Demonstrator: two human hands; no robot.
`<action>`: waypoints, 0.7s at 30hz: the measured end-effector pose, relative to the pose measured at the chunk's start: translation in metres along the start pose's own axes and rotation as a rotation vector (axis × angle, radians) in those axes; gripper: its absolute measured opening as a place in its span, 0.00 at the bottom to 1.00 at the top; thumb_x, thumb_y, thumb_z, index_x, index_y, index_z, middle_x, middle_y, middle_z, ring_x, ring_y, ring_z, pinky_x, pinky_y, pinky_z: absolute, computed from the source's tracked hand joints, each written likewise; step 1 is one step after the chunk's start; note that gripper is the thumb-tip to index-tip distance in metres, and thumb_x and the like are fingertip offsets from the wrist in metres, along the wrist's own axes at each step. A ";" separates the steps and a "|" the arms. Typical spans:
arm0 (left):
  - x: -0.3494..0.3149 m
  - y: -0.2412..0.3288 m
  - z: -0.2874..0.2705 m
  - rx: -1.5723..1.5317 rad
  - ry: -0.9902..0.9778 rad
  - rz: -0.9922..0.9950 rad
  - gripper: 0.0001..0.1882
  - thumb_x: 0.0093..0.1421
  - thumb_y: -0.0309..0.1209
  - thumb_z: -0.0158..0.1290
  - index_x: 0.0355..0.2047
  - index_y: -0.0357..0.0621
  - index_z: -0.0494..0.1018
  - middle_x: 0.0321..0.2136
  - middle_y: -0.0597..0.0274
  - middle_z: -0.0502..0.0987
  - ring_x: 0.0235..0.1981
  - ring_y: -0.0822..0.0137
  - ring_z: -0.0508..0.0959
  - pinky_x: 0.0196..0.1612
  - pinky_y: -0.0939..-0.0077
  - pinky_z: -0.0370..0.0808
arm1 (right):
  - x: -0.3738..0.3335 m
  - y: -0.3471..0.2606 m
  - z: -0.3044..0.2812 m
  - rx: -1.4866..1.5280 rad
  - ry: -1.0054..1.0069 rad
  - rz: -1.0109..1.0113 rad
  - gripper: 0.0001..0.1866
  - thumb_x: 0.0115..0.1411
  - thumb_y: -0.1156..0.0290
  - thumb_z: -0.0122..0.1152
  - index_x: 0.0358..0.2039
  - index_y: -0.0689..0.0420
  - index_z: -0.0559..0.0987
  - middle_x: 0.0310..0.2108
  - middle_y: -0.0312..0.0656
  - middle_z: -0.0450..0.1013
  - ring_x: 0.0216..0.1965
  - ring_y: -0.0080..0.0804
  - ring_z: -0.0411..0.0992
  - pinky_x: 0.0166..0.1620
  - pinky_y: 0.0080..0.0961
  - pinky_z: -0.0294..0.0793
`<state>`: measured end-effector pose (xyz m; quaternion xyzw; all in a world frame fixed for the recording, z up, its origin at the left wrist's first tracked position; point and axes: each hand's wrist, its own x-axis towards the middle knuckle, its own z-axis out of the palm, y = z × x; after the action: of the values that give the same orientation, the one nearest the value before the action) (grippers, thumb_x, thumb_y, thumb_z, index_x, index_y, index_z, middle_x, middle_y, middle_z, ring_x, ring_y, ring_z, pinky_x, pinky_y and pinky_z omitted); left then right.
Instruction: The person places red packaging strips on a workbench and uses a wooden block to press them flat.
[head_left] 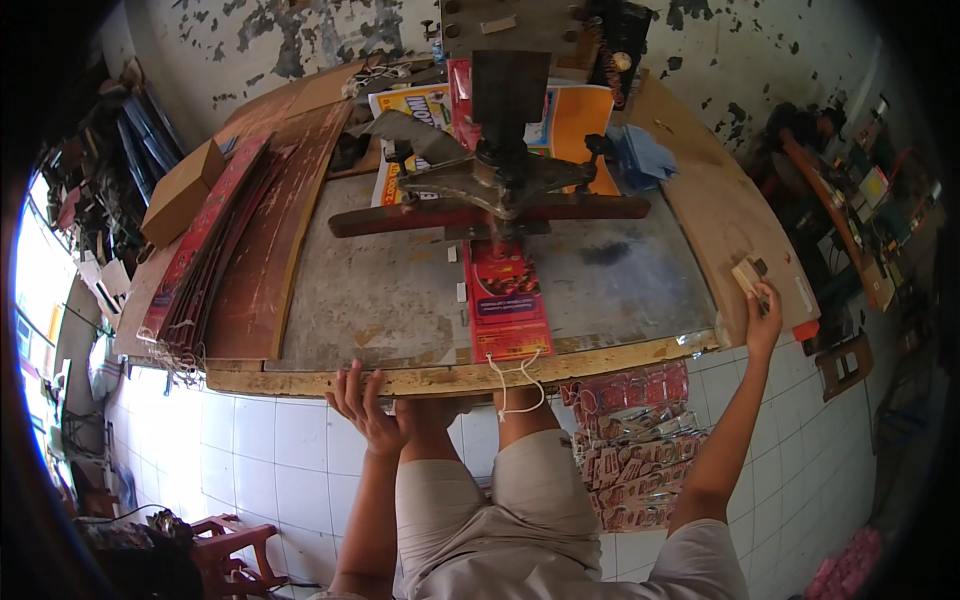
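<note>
My right hand (765, 313) is at the right end of the table with its fingers closed around a small pale wooden block (744, 275) that has a dark part beside it. My left hand (368, 408) rests at the table's front edge, fingers apart and holding nothing. Between them, a flat red printed strip (509, 315) lies on the grey board, and its white cord loop (515, 390) hangs over the edge. A dark metal press frame (490, 190) with a long red-brown crossbar stands over the strip's far part, hiding it there.
Red printed strips with cords (205, 240) are stacked at the left, next to a cardboard box (183, 192). Blue cloth (645, 155) and yellow-orange printed sheets (582, 110) lie behind the press. Printed packs (640, 450) cover the floor; a red stool (235, 550) stands lower left.
</note>
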<state>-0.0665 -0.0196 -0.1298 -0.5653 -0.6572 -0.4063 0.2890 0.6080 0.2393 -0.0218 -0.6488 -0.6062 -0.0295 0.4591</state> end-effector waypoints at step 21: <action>-0.007 -0.003 0.009 -0.048 0.046 -0.018 0.28 0.74 0.51 0.52 0.67 0.53 0.79 0.75 0.53 0.72 0.79 0.45 0.63 0.84 0.41 0.41 | -0.154 -0.272 0.057 0.110 -0.335 -0.540 0.24 0.76 0.56 0.69 0.65 0.54 0.82 0.71 0.48 0.73 0.75 0.55 0.68 0.77 0.57 0.65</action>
<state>-0.0671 -0.0159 -0.1405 -0.5565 -0.6456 -0.4374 0.2867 0.3163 0.1155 0.0057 -0.4345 -0.8244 -0.0102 0.3627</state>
